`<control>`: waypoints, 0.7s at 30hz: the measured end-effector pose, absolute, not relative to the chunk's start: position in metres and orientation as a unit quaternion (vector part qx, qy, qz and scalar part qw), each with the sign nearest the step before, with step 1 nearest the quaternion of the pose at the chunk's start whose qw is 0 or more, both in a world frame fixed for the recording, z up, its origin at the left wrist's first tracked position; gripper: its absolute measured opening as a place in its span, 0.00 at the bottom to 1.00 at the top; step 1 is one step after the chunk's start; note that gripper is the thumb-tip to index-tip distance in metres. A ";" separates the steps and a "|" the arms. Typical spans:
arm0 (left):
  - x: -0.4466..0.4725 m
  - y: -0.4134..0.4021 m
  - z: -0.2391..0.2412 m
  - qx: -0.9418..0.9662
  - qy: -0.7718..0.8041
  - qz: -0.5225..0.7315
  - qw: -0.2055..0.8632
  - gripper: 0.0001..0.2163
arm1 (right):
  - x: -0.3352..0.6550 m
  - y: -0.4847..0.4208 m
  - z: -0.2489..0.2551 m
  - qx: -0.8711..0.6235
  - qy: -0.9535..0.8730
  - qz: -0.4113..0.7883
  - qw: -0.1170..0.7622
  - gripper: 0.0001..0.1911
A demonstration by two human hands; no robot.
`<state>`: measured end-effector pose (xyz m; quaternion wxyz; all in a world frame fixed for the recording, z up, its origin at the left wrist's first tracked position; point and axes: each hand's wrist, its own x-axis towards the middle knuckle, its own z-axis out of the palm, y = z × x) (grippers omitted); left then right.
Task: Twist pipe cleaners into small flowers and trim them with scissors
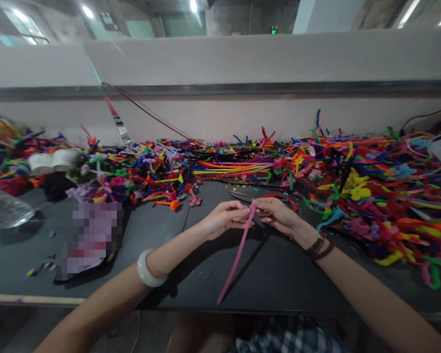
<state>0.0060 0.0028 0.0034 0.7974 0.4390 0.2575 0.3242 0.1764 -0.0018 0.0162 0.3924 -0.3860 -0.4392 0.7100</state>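
A pink pipe cleaner [235, 261] is held between both hands above the dark table, its upper end bent at the fingertips and its long tail slanting down toward the front edge. My left hand [226, 216], with a white bangle on the wrist, pinches the bent part from the left. From the right, my right hand [277, 214] pinches the same pipe cleaner near its top. Fingers partly hide the exact shape of the bend. Just behind the hands lie scissors with red handles [293, 202], their blades partly covered by my right hand.
Heaps of colourful pipe cleaners [367, 181] line the back and right of the dark table [147, 274]. More pieces and small flower shapes [174, 204] lie to the left. A pixelated flat object [91, 240], a clear plastic item [5, 208] and white rolls [64, 159] are on the left side.
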 end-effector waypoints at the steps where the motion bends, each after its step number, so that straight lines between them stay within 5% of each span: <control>1: 0.006 0.003 0.004 0.437 0.258 0.324 0.799 0.09 | 0.175 -0.002 0.016 -0.392 -0.448 0.695 0.404 0.10; 21: 0.006 0.004 0.004 0.442 0.319 0.309 0.779 0.10 | 0.165 -0.006 0.011 -0.479 -0.576 0.460 0.477 0.10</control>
